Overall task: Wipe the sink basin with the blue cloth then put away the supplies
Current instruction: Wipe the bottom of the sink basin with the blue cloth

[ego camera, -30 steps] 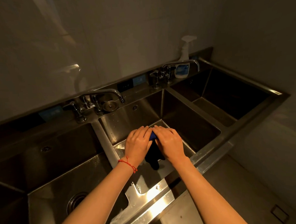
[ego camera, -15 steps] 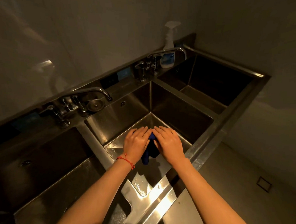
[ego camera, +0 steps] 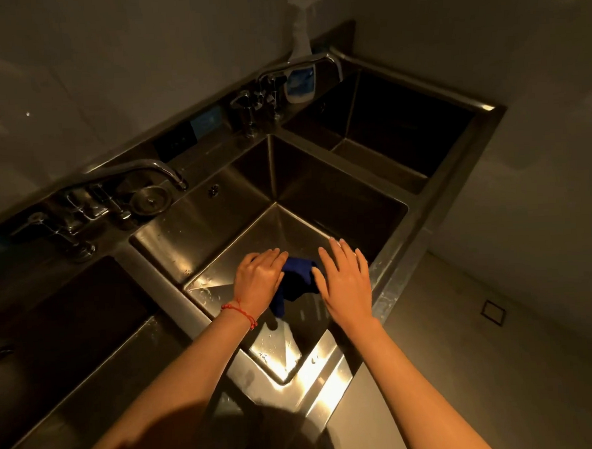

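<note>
**Ana:** Where is the cloth (ego camera: 295, 280)?

**Ben:** It is down in the middle basin (ego camera: 218, 207) of the big metal sink. It is blue and all bunched up. It sits between the two hands.

**Ana:** What is the left hand (ego camera: 259, 284) doing?

**Ben:** It is on the left side of the cloth. Its fingers (ego camera: 272, 256) are bent over the cloth's edge and close together. I think it holds the cloth, but the cloth hides the tips. There is a red string (ego camera: 240, 311) on that wrist.

**Ana:** And the right hand (ego camera: 345, 283)?

**Ben:** It is just beside the cloth, on the right. Its fingers are straight and a little apart. The thumb side touches the cloth. It grips nothing.

**Ana:** What else is there?

**Ben:** A spray bottle (ego camera: 300, 74) stands at the back, near the corner, behind a tap (ego camera: 300, 64). It is well apart from the hands. Another tap (ego camera: 137, 171) is at the back left, with a round metal plug (ego camera: 150, 198) just under it. There is one more basin on each side. The near rim is shiny and has small wet drops.
</note>
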Demonstrator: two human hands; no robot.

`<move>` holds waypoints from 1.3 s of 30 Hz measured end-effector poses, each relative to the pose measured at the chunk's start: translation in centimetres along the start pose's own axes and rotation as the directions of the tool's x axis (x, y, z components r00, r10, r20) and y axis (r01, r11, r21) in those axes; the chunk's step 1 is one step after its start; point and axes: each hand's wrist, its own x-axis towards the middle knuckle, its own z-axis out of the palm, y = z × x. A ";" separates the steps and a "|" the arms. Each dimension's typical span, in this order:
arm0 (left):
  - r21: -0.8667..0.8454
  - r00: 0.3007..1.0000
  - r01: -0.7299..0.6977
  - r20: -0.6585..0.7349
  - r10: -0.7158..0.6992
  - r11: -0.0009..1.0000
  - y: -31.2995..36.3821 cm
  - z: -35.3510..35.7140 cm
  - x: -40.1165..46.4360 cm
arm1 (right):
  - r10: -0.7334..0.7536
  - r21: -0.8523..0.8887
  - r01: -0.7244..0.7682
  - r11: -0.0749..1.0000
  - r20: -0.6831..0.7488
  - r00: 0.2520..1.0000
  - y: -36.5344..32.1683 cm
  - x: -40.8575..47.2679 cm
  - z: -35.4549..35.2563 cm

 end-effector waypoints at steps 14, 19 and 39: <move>-0.055 0.983 -0.048 0.173 0.057 0.997 -1.3 4.7 -1.1 | 0.227 -0.091 -0.219 0.972 0.101 0.969 1.3 0.4 3.3; -0.033 0.969 -0.053 0.238 0.059 0.998 -1.0 6.4 -0.9 | 0.221 -0.084 -0.213 0.973 0.090 0.971 1.5 0.8 3.7; 0.196 0.835 0.088 0.520 -0.180 0.977 -2.3 16.1 -0.7 | 0.295 -0.088 -0.292 0.952 0.015 0.955 1.6 1.3 5.0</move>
